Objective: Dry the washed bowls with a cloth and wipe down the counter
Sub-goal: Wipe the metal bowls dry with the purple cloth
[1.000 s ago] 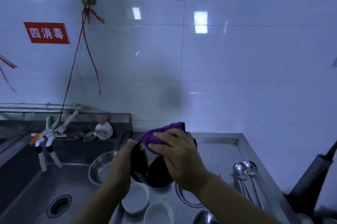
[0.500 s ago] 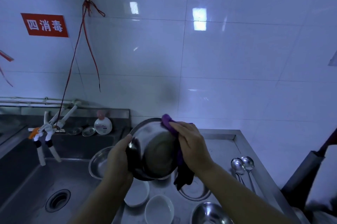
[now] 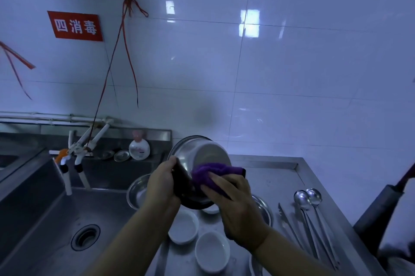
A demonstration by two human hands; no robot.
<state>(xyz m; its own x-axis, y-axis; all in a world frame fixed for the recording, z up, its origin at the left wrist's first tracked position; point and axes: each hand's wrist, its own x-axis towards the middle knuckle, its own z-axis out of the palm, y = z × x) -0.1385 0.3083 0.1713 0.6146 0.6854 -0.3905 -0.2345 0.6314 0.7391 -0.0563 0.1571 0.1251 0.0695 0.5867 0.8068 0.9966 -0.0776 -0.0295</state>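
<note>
Now, far left, the steel sink [image 3: 56, 219] sits with its round drain [image 3: 85, 237] showing, white taps [image 3: 77, 159] hanging over its back edge and a small white bottle [image 3: 139, 149] on the ledge behind. A shallow steel basin [image 3: 138, 195] leans at the sink's right rim, partly hidden by the left arm. The left hand [image 3: 162, 183] is clamped on the near rim of a large steel bowl [image 3: 197, 159], held up above the bench [image 3: 276, 177] and tipped so its outer underside faces us. Against that underside, low and to the right, goes the purple cloth [image 3: 211, 172], and the right hand [image 3: 233, 204] is pressing it there, fingers spread over the folds, closed on the cloth. Beneath the hands, two white bowls [image 3: 212, 252] stand upright on the bench, with the edge of another just visible under the steel one. Right of the wrist, a steel plate [image 3: 263, 209] peeks out, then tongs [image 3: 289, 224], then two long ladles [image 3: 308, 197] lying side by side near the bench's right edge.
</note>
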